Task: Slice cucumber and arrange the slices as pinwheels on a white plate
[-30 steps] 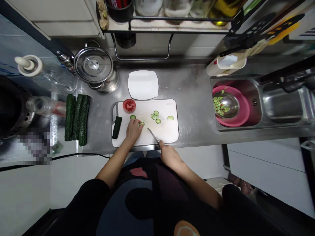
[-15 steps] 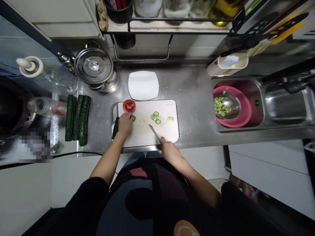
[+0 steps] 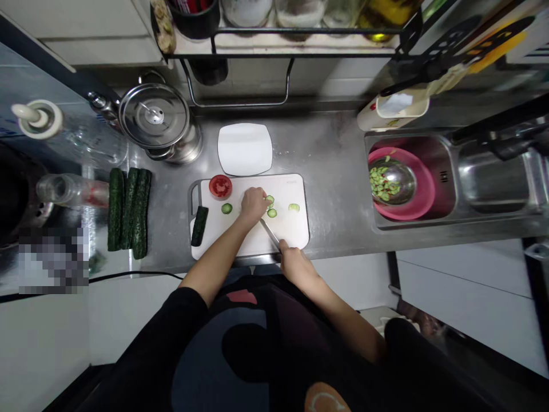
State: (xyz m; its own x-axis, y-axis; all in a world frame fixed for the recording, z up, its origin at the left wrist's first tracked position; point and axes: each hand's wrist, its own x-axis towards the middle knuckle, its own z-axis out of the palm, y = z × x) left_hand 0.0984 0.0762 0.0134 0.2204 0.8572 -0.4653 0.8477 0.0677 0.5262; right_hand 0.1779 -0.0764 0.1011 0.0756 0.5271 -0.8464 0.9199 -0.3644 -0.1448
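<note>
Holding the knife (image 3: 269, 231) in your right hand (image 3: 295, 263), angle its tip away from your left hand (image 3: 254, 204), which is at or beside the cucumber slices (image 3: 271, 213) on the board (image 3: 291, 229); whether your left fingers pinch anything, I can't tell.

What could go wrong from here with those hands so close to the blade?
The knife in the right hand has its tip close to the left hand, so a slip might nick it.
The short cucumber piece lies loose near the left end of the cutting board; a bump could perhaps roll it off.
</note>
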